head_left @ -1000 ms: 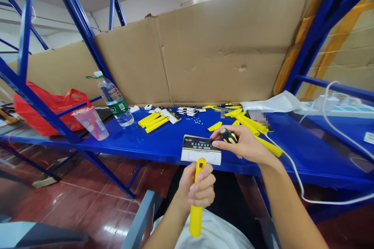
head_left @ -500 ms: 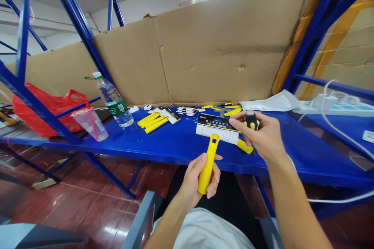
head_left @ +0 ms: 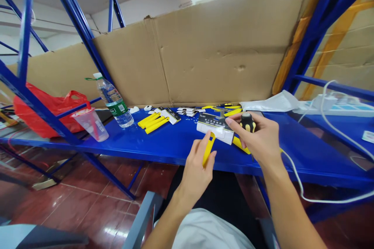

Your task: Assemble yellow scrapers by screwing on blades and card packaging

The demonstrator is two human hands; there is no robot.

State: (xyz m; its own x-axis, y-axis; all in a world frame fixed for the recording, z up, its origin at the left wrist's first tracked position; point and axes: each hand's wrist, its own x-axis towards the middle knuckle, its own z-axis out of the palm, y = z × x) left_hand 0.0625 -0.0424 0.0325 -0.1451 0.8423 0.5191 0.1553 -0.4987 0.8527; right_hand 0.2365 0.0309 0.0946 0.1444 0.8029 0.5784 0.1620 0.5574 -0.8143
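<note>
A scraper [head_left: 215, 129] with a yellow handle and a black-and-white printed card over its blade is held up over the front of the blue table. My left hand [head_left: 196, 171] is closed around its handle, hiding most of the lower part. With the thumb and fingertips, my right hand [head_left: 264, 134] touches the right corner of the card. That same hand grips a black-and-yellow screwdriver [head_left: 247, 123], its shaft pointing down. Behind it, part of another yellow handle [head_left: 241, 145] shows on the table.
Several carded scrapers [head_left: 156, 120] lie left of my hands, beside a stack of blade cards [head_left: 187, 111]. More yellow handles [head_left: 233, 111] lie at the back. A water bottle [head_left: 117, 105] and a plastic cup [head_left: 92, 124] stand left. A white cable [head_left: 304, 196] hangs at right.
My left hand has turned and shifted up the handle, so its back now faces me. The scraper has tilted, and the right hand has moved slightly left with the screwdriver.
</note>
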